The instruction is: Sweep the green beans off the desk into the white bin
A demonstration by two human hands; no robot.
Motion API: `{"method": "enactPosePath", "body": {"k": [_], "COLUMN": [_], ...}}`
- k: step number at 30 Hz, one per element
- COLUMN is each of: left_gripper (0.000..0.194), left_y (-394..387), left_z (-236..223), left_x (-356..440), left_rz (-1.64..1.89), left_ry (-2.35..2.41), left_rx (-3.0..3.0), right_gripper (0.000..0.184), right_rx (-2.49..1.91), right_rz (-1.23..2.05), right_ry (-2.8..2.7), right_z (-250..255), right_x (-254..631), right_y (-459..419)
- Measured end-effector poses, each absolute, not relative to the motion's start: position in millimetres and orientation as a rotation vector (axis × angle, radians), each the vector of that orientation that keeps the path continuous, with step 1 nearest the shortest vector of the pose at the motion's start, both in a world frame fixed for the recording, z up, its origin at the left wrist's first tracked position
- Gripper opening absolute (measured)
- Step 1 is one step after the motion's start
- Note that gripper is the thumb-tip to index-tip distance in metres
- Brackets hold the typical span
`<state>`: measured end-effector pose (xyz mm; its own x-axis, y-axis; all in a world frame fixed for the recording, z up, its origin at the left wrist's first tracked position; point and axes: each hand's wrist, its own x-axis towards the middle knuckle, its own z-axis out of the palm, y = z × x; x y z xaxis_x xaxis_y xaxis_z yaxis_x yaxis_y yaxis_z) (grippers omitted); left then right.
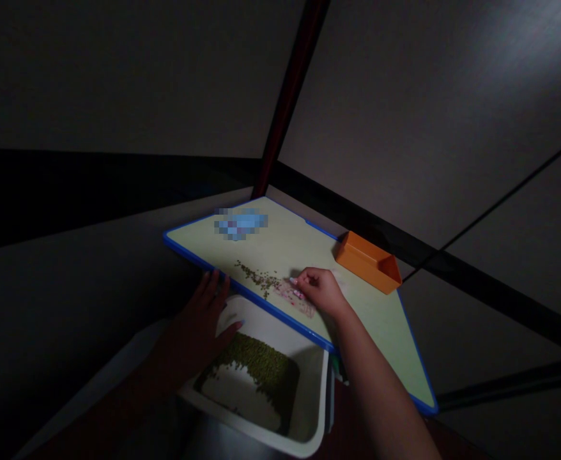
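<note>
My right hand (321, 291) rests on the pale yellow tabletop (376, 332), its fingers curled into a pinch. Whatever they hold, if anything, is too small to make out. Just left of its fingertips, small greenish-brown grains (260, 278) lie scattered over the table and onto a pinkish printed picture (304, 308). My left hand (208, 316) has its fingers apart, with the fingertips near the table's blue edge and the thumb over the white tub (315, 421). Inside that tub, more of the same grains (261, 361) are heaped toward the far and right sides.
An orange open box (364, 263) stands at the table's far right edge. On the far left of the tabletop is a blurred-out blue patch (241, 223). Walls with dark bands (405, 115) enclose the table's far side, and the light is dim.
</note>
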<state>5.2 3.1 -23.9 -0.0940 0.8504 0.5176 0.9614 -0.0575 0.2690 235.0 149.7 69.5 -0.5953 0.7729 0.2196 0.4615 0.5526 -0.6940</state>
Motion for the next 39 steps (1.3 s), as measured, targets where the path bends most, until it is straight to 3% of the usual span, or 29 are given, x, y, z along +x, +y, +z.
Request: {"method": "enactPosePath", "body": {"k": [12, 27, 39], "left_gripper": [0.086, 0.086, 0.085], "left_y": [2.9, 2.4, 2.4], "left_z": [-27.9, -26.5, -27.4], "left_x": [4.7, 5.3, 6.0], "left_rz": [-0.884, -0.902, -0.946], "left_ry": [-1.993, -2.018, -2.002], "left_rx": [-1.962, -1.976, -1.976], "right_gripper": [0.029, 0.028, 0.026], "right_rx": [-0.927, -0.899, -0.855], "right_rz": [0.766, 1.010, 0.809], "right_ry": [-2.320, -2.254, -2.276], "right_z": [60.2, 67.0, 67.9], "right_x": [225.3, 227.8, 215.2], "right_y": [149.9, 143.8, 146.1]}}
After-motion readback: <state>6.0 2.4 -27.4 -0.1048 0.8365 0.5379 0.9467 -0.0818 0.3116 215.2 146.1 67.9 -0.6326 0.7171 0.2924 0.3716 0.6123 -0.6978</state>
